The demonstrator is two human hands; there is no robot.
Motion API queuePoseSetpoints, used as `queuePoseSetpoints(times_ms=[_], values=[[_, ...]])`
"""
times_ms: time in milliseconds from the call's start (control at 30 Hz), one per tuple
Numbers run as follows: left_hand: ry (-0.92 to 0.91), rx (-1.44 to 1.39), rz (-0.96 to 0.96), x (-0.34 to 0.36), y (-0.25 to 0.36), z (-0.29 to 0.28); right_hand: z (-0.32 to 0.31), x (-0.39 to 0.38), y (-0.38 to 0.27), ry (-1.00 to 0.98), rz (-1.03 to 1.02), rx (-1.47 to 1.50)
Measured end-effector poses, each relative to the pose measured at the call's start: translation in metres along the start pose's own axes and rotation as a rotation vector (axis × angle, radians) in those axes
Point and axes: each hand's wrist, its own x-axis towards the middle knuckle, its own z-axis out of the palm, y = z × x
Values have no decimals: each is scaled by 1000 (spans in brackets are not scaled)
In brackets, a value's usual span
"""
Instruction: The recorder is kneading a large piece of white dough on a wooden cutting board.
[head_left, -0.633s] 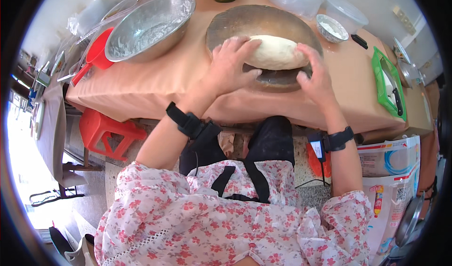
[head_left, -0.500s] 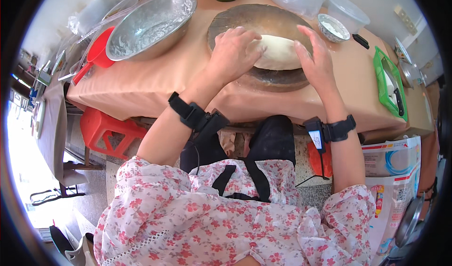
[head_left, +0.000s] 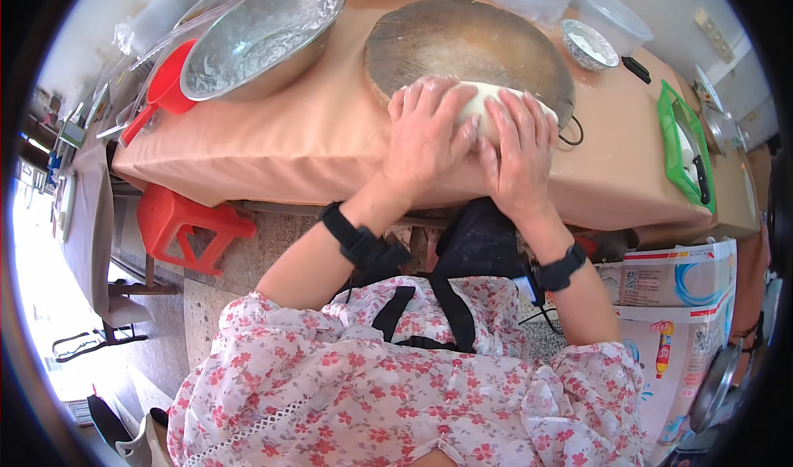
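A smooth white lump of dough (head_left: 486,93) lies at the near edge of a round wooden board (head_left: 462,37). My left hand (head_left: 425,132) grips its left end, fingers curled over the top. On the other side my right hand (head_left: 520,146) has its fingers bent over the dough's top and right end. Much of the dough's near side is hidden behind my palms and thumbs. Traces of flour mark the fingers.
Left of the board stands a floury metal basin (head_left: 273,42), beside a red dipper (head_left: 171,79). A small bowl of white powder (head_left: 589,44) sits behind right. Farther right, a green basket (head_left: 679,141) holds a knife (head_left: 701,178). A red stool (head_left: 186,227) stands below.
Both hands have come in from the dough's sides to wrap over it. The dough has moved toward me, from the middle of the board to its near edge.
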Motion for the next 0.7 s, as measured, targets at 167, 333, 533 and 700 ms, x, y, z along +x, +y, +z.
queuePoseSetpoints(times_ms=[167,333,533,700], values=[[91,8,90,-42,9,11,-6,-43,0,-10,-83,-83],[68,57,108,-29,3,13,-7,-24,4,-47,-80,-72],[56,100,39,21,-8,20,15,23,24,-48,-29,-68],[-151,135,-161,62,-27,33,35,63,42,-100,107,-37]])
